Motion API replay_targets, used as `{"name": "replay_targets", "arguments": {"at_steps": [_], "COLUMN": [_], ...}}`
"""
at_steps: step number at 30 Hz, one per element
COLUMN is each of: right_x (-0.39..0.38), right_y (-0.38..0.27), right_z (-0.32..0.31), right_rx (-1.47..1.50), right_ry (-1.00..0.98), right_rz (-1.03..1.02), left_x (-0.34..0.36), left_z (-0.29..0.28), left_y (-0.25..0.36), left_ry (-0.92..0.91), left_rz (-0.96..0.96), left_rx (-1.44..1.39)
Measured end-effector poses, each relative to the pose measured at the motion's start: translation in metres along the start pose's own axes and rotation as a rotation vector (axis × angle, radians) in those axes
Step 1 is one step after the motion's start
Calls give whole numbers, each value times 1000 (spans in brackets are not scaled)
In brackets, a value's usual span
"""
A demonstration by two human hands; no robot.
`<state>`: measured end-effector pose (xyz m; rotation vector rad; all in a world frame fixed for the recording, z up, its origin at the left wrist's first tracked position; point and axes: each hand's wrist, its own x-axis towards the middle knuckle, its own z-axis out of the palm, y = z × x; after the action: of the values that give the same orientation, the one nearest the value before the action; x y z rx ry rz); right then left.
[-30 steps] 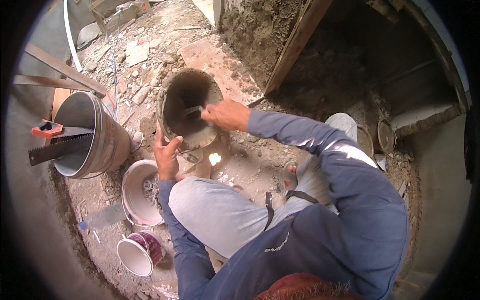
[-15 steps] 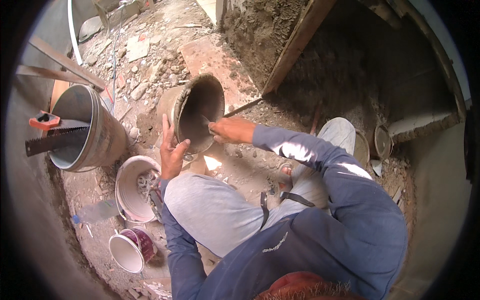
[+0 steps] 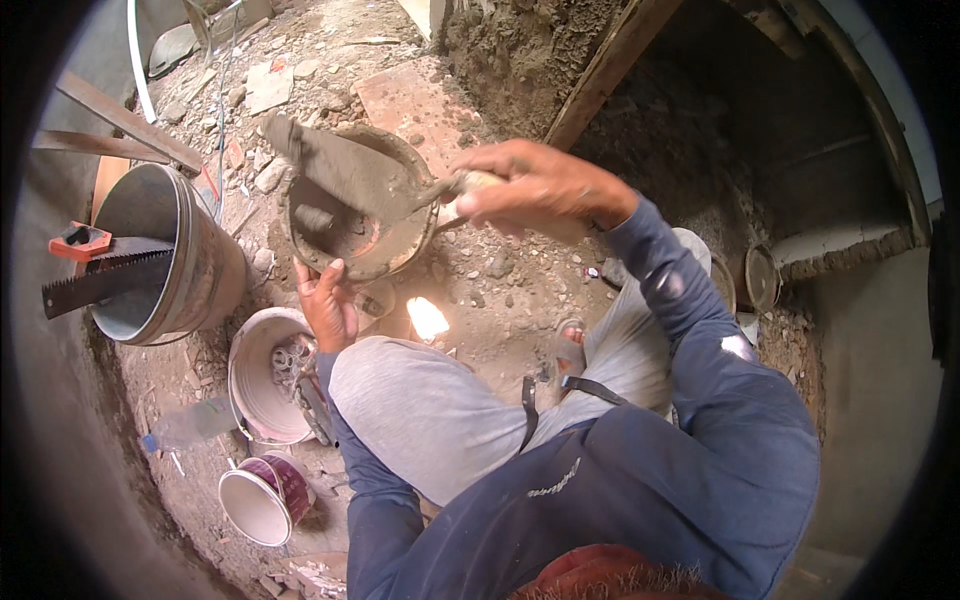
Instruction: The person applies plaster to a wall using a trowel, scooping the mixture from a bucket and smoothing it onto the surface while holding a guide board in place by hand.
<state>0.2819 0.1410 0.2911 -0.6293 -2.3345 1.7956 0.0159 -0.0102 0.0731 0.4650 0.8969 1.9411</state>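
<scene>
A grey, mortar-caked bucket (image 3: 400,255) is tilted with its open mouth upward in the middle of the view. My left hand (image 3: 325,305) grips it by the lower left side, thumb near the rim. Above its mouth, my right hand (image 3: 530,190) is wrapped round the pale handle of a trowel (image 3: 350,170), whose blade is coated in wet grey mortar and stretches up to the left. More mortar shows inside the bucket, partly hidden under the blade.
At left are a large bucket (image 3: 210,280) with saws (image 3: 110,275), a white pail (image 3: 260,380), a small purple-and-white pail (image 3: 285,485) and a plastic bottle (image 3: 185,430). Rubble surrounds a broken board (image 3: 405,100). A wooden-framed recess (image 3: 780,140) and round containers (image 3: 755,275) are at right.
My right hand has lifted the trowel out of the bucket, its blade now showing mortar on it. The bucket's mouth has turned more upward, my left hand still holding it.
</scene>
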Motion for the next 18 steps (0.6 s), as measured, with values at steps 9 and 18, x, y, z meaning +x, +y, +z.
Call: {"name": "replay_targets", "arguments": {"at_steps": [9,18], "right_x": [-99,-222], "right_y": [24,48], "right_z": [-102,-130], "right_rx": [70,-916], "right_ry": [746,734], "right_rz": [49,179], "left_x": [-39,-169], "left_z": [-8,-187], "left_y": [89,195], "left_ry": [89,408], "left_rz": [305,851], "left_rx": [66,528]}}
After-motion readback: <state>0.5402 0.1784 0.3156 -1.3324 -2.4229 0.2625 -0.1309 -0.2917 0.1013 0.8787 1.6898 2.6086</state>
